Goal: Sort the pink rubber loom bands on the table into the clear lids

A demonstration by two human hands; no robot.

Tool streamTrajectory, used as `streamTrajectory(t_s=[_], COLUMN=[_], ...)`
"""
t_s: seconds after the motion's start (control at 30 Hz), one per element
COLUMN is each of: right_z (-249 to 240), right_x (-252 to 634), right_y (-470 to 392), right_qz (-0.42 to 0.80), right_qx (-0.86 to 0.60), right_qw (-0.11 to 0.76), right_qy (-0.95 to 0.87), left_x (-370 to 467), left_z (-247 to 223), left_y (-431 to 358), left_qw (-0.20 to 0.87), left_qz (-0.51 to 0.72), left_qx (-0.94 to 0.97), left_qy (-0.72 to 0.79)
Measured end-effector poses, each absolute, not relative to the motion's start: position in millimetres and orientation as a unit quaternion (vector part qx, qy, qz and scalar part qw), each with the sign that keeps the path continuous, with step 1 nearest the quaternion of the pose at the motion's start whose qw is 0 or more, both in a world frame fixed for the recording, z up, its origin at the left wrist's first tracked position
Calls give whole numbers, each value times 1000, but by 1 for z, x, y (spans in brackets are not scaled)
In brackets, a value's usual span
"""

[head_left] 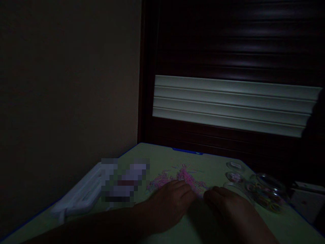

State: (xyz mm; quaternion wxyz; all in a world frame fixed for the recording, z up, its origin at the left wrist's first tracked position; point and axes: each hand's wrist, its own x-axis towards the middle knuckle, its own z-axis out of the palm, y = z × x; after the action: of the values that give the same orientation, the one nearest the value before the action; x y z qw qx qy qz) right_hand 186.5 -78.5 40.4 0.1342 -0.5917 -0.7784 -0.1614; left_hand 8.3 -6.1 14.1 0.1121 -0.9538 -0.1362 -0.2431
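Observation:
Pink and pale stringy pieces [186, 174] lie in a loose pile on the light table [215, 159]. My left hand [171, 203] rests at the near edge of this pile, its back to the camera and its fingers bent and pressed together. Close by on the right, my right hand [225, 203] has its fingers curled in, a small gap from the left. What either hand holds, if anything, is hidden in the dark. A clear jar [267, 193] of coloured bands lies to the right of my right hand.
Small clear round containers [235, 177] sit beside the jar. A white power strip [78, 195] runs along the left edge, next to a blurred-out object [127, 181]. A wall [71, 84] rises on the left, and dark slatted panelling [228, 135] stands behind the table.

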Motion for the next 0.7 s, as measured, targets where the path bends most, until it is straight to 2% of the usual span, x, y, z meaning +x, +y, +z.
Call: streamTrajectory(t_s=[0.53,0.7], right_z=[64,64], right_x=[207,207], right_y=[-97,-99], right_qz=[-316,-312], right_qx=[-678,-685], right_qw=[45,34], right_qy=[-662,-658], left_x=[8,7], left_z=[16,15], left_y=[-6,-6], left_qw=[120,121], left_qz=[-226,-227], left_qx=[-953,-954], left_qy=[-159,-155])
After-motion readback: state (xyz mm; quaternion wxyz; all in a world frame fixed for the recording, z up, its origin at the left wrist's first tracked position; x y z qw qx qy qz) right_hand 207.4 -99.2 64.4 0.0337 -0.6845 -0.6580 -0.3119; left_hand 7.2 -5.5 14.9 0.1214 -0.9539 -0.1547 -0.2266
